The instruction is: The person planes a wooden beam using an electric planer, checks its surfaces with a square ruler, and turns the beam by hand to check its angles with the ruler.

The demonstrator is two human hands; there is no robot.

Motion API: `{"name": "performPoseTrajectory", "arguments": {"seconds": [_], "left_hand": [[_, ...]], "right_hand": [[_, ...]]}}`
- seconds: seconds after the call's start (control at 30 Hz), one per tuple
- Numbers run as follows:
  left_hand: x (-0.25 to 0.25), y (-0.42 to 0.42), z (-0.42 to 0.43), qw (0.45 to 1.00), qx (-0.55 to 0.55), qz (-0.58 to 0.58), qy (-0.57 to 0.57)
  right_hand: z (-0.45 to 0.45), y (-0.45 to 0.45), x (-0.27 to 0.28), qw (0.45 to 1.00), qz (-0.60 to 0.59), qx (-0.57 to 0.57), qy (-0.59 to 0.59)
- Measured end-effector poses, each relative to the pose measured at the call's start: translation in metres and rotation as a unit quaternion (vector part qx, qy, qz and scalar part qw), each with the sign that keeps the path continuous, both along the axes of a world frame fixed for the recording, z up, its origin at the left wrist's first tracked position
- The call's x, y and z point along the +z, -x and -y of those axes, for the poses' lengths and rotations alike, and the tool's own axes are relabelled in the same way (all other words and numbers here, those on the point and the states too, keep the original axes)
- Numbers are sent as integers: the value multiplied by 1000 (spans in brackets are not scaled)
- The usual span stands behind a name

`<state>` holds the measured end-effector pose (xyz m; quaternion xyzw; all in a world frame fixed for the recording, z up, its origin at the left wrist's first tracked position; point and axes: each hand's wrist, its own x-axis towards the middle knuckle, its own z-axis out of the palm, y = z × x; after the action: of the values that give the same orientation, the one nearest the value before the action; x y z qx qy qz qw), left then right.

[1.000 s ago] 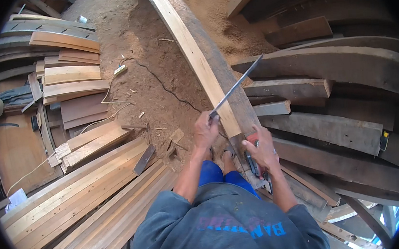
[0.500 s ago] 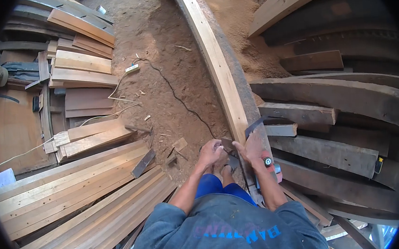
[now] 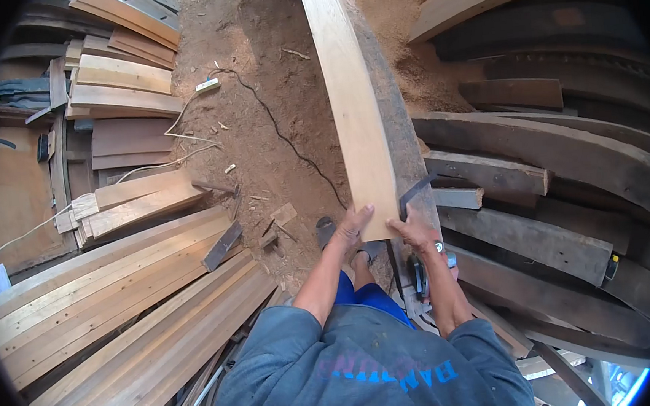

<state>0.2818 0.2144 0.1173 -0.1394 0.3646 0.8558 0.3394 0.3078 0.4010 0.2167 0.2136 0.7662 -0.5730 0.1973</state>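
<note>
Because the left hand (image 3: pixel 353 224) and right hand (image 3: pixel 417 232) clasp only the near end of the long, flat, pale wooden plank (image 3: pixel 358 124) at frame centre, a weak pinch could let it twist against the thin, dark, straight strip (image 3: pixel 418 186) beside the right hand.

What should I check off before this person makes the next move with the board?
1. Left hand on the board: ok, thumb on top at the near end.
2. Right hand on the board: ok, thumb at the near right corner.
3. Far end supported: cannot tell, it runs out of the picture.
4. Dark strip loose or held: cannot tell, it shows right beside the right hand.
5. Power tool switched off: cannot tell, the right forearm partly covers it.
6. Ground free of scraps: not ok, wood offcuts lie to the left of the feet.
</note>
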Motion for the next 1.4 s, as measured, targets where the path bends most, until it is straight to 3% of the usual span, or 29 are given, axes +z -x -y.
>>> {"name": "performPoseTrajectory", "arguments": {"seconds": [0.03, 0.07, 0.17, 0.2, 0.33, 0.4, 0.47, 0.57, 0.7, 0.83, 1.03, 1.4], "left_hand": [[7, 1, 4, 1000, 14, -2, 17], [13, -1, 13, 999, 26, -4, 36], [-1, -3, 35, 990, 56, -25, 125], [-6, -2, 47, 987, 62, -13, 145], [-30, -3, 61, 979, 57, -40, 190], [-15, -9, 58, 978, 115, -33, 171], [-3, -12, 55, 973, 156, -43, 164], [1, -19, 50, 960, 189, -87, 188], [11, -17, 51, 944, 162, -125, 260], [7, -17, 57, 938, 132, -142, 289], [-6, -17, 58, 892, 113, -208, 384], [8, -13, 53, 918, 128, -170, 335]], "right_hand": [[11, 2, 20, 998, 34, -15, 55], [6, -10, -23, 999, -18, 38, -9], [18, -14, -21, 947, -36, 158, -278], [17, -7, -1, 974, -61, 81, -203], [-11, 11, 91, 968, -62, -57, -237], [-50, 6, 74, 934, -218, -172, -224], [-71, 11, 90, 926, -252, -253, -121], [-98, 7, 65, 934, -173, -297, 94], [-108, 1, -3, 961, -33, -209, 178], [-101, 6, -41, 960, -7, -193, 202], [-92, 20, -53, 973, -13, -161, 168], [-91, 42, -70, 986, -15, -138, 90]]}}
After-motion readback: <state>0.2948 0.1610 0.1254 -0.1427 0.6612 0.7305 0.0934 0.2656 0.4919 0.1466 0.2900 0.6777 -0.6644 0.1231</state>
